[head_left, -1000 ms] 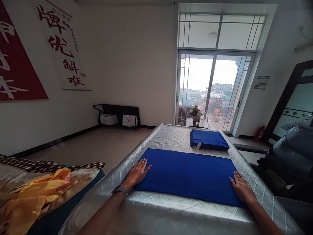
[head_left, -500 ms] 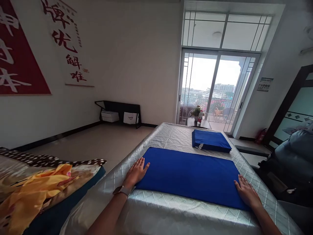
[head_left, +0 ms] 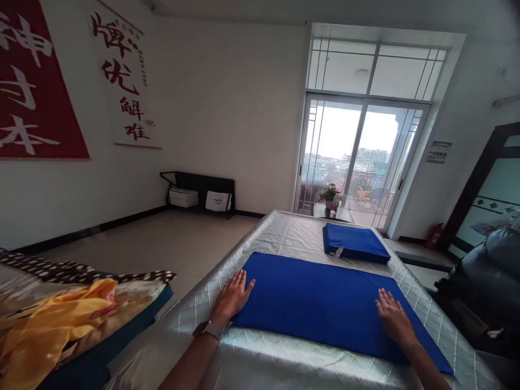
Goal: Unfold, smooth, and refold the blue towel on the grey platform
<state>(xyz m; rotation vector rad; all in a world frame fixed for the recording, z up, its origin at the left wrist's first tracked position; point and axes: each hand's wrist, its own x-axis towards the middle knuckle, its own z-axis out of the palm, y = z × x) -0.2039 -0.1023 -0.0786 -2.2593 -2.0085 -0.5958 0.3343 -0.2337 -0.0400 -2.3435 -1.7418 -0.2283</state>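
Hands (head_left: 233,297) (head_left: 394,317) flat; blue cloth (head_left: 312,300) beneath

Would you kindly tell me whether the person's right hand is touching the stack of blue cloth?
No, the right hand lies on the flat blue cloth, apart from the stack farther back.
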